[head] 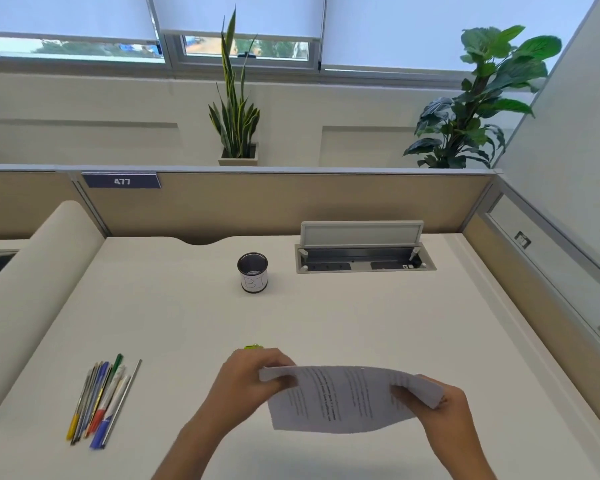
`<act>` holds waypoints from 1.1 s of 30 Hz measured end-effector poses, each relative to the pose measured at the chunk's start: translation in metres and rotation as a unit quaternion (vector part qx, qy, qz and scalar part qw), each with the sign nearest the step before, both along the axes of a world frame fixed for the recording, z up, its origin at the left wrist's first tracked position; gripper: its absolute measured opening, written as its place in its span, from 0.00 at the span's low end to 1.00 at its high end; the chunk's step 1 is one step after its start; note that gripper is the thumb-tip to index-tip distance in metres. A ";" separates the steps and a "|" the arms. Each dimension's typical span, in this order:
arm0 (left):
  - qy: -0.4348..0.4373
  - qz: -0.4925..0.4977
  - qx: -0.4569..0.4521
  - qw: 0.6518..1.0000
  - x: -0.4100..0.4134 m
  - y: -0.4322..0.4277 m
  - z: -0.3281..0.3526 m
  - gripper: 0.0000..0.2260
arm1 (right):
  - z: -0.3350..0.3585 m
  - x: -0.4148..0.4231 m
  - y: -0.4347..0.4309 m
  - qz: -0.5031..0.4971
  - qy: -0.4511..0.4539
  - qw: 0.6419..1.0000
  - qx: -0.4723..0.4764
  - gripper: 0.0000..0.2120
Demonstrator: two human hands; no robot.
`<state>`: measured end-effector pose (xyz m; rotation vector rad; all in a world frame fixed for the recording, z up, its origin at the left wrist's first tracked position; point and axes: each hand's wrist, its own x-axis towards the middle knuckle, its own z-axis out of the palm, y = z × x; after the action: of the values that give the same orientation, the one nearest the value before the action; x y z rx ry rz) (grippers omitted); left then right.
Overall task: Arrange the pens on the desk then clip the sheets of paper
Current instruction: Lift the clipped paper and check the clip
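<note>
A stack of printed paper sheets (340, 400) is held above the white desk (187, 323), bowed upward in the middle. My left hand (253, 375) grips its left edge and my right hand (437, 403) grips its right edge. A small green clip (253, 347) peeks out on the desk just behind my left hand, mostly hidden. Several pens (101, 400) lie side by side in a neat bundle on the desk at the front left, pointing away from me.
A black mesh pen cup (253, 271) with a white label stands at the middle back. An open cable hatch (364, 258) sits at the back right. Beige partition walls enclose the desk; a rounded divider (32, 289) rises on the left.
</note>
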<state>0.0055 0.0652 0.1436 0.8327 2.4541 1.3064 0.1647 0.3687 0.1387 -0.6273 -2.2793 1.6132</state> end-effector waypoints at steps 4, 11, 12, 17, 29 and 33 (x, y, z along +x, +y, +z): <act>-0.195 0.118 0.196 0.954 0.003 -0.005 -0.013 0.11 | -0.010 0.001 0.007 -0.064 0.014 0.995 -0.080 0.18; -0.213 0.221 0.172 0.936 0.024 0.028 -0.060 0.11 | -0.054 -0.001 0.006 -0.122 0.001 0.986 -0.112 0.17; -0.217 0.228 0.153 0.937 0.027 0.031 -0.068 0.08 | -0.064 0.000 0.006 -0.111 -0.018 0.987 -0.115 0.19; -0.220 0.203 0.066 0.952 0.038 0.032 -0.095 0.15 | -0.096 0.015 0.013 -0.083 -0.095 0.987 -0.103 0.18; 0.016 0.064 0.060 0.996 0.018 0.035 -0.003 0.08 | 0.003 0.018 0.014 0.009 -0.001 0.994 0.106 0.15; 0.174 0.001 -0.015 0.985 0.026 0.052 0.032 0.05 | 0.012 0.003 -0.003 0.091 -0.019 0.990 0.108 0.19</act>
<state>0.0317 0.1168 0.1758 1.1356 2.7282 1.2060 0.1674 0.3660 0.1502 -0.4119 -2.5586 1.4088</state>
